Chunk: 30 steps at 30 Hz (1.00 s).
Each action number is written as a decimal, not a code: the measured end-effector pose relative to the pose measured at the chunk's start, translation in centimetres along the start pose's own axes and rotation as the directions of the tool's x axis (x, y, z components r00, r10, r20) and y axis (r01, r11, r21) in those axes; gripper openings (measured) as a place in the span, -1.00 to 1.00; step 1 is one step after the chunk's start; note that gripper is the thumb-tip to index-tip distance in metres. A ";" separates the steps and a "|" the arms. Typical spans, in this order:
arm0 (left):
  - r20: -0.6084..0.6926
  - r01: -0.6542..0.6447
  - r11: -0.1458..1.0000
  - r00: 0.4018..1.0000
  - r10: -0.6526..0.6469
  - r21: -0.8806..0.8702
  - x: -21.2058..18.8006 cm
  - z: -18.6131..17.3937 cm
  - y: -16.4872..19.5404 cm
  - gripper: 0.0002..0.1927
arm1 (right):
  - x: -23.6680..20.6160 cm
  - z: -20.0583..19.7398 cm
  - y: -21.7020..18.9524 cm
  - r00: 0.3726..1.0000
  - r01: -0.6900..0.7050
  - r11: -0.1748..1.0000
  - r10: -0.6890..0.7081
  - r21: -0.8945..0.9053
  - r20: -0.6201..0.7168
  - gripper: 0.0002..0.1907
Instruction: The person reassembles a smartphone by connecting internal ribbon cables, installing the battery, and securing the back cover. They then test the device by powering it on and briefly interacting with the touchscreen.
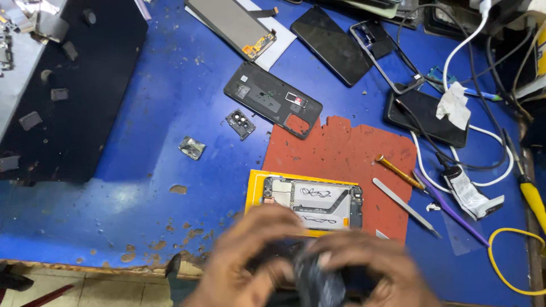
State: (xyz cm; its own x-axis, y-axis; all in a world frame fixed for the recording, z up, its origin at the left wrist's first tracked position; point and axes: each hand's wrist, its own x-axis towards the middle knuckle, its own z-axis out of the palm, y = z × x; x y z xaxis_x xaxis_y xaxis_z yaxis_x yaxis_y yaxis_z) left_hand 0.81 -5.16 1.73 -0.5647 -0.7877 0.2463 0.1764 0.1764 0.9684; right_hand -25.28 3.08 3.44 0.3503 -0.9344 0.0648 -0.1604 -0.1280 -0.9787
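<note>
Both hands blurred at the near bench (142,187) edge: left hand (250,267) and right hand (369,273) curl together around a dark object (315,284), fingers closed on it, detail unreadable. Just beyond, opened phone (313,203) lies flat on a yellow pad (254,187), probably for access. Tweezers (406,207) to the right.

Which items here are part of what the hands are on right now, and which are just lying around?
In hand:
left hand
right hand
dark blurred object
opened phone beside them

Lying about:
back cover
camera bezel
tweezers
orange screwdriver
glue tube
</note>
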 end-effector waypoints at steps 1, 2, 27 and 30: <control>-0.056 -0.075 0.964 0.994 0.092 0.254 0.4 -0.9 0.0 -0.70 | 0.6 -0.9 -0.7 0.990 0.107 0.942 -0.131 -0.319 -0.054 -0.41; -0.089 -0.126 0.860 0.977 0.194 0.494 0.8 -1.6 0.0 -0.68 | 1.4 -1.4 -1.1 0.991 0.057 0.887 -0.106 -0.457 -0.083 -0.38; 0.079 -0.148 0.681 0.988 0.131 0.717 4.0 -4.4 0.9 -0.68 | 6.1 -6.5 -1.8 0.884 -0.341 0.575 -0.073 -0.744 -0.462 -0.48; 0.074 -0.178 0.643 0.980 0.186 0.745 5.1 -4.6 1.7 -0.70 | 8.3 -7.2 -1.0 0.928 -0.278 0.487 -0.086 -0.828 -0.362 -0.50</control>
State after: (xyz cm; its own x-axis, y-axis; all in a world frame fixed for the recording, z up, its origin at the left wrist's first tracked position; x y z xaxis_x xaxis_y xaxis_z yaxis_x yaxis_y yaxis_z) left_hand 1.94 -11.56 4.40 -0.5801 -0.6952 0.4244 -0.3867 0.6937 0.6076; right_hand -28.89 -6.95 6.34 0.0047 -0.9767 0.2144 -0.9397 -0.0777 -0.3332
